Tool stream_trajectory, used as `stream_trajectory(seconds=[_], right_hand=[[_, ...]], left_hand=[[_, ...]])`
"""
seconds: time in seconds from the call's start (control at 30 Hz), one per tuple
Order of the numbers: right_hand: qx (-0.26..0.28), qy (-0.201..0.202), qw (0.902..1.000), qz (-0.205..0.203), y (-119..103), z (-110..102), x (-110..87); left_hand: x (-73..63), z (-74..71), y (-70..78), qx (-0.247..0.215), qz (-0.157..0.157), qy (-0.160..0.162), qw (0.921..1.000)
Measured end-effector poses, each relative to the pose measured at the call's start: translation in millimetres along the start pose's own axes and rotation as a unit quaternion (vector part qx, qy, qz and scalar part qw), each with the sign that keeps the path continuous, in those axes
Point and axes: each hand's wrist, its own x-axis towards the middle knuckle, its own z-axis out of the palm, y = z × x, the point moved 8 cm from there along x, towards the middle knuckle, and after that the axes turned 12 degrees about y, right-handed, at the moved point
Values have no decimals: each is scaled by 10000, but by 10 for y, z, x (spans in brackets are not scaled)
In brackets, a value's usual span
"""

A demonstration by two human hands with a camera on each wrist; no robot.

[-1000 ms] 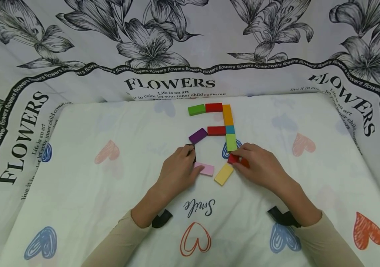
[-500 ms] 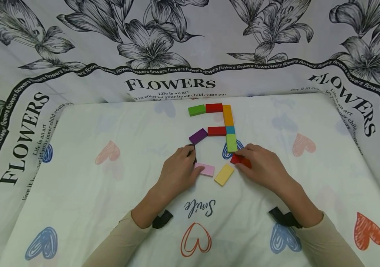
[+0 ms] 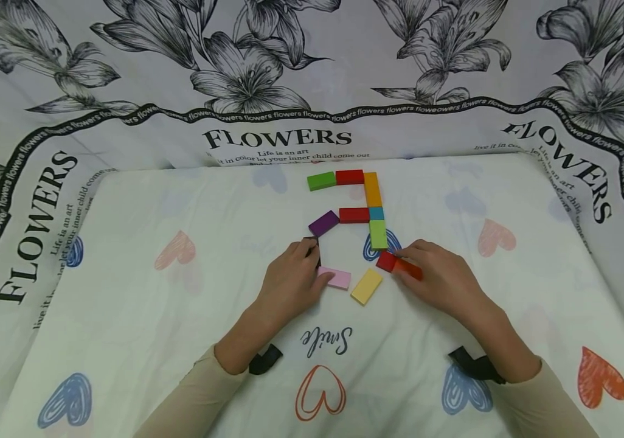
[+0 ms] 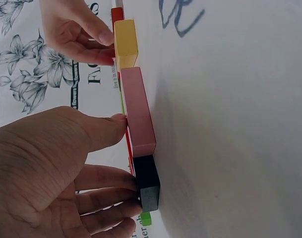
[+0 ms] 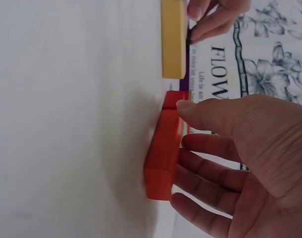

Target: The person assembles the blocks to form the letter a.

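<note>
In the head view my left hand (image 3: 292, 274) rests by the black block (image 3: 313, 250) with its fingers, while its thumb touches the pink block (image 3: 336, 278). Both blocks meet at a corner in the left wrist view. My right hand (image 3: 436, 272) holds an orange-red block (image 5: 163, 153) between thumb and fingers, the palm partly covering it from above. A small red block (image 3: 385, 261) sits end to end with it, at my right thumb tip. The yellow block (image 3: 367, 286) lies slanted between the pink and red ones, touched by neither hand.
Beyond the hands, a purple block (image 3: 324, 223), a red block (image 3: 354, 215), a light green block (image 3: 378, 235), a blue block (image 3: 376, 213) and an orange block (image 3: 372, 189) form a line. A red block (image 3: 350, 177) and green block (image 3: 321, 180) lie farthest back on the printed cloth (image 3: 126, 304).
My right hand has slid to the right, uncovering more of the orange-red block. The small red block has shifted slightly right from the yellow one. My left hand has stayed put.
</note>
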Motion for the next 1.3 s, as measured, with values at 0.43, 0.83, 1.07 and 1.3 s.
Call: stream_trajectory(seconds=[0.43,0.83,1.07,1.3], right_hand=[[-237,123,9996,30,9,51,47],[-203,212,9996,16,-23,25,48],[-97,359,9993,44,-80,-60,21],[393,288,9955,-813,-354,-66,-48]], left_hand=[[3,-34,17,-65,45,86,9999],[12,-41,20,-82,53,77,9999],[12,-33,21,-99,29,23,9999],[-2,-28,4,-56,-34,-38,10000]])
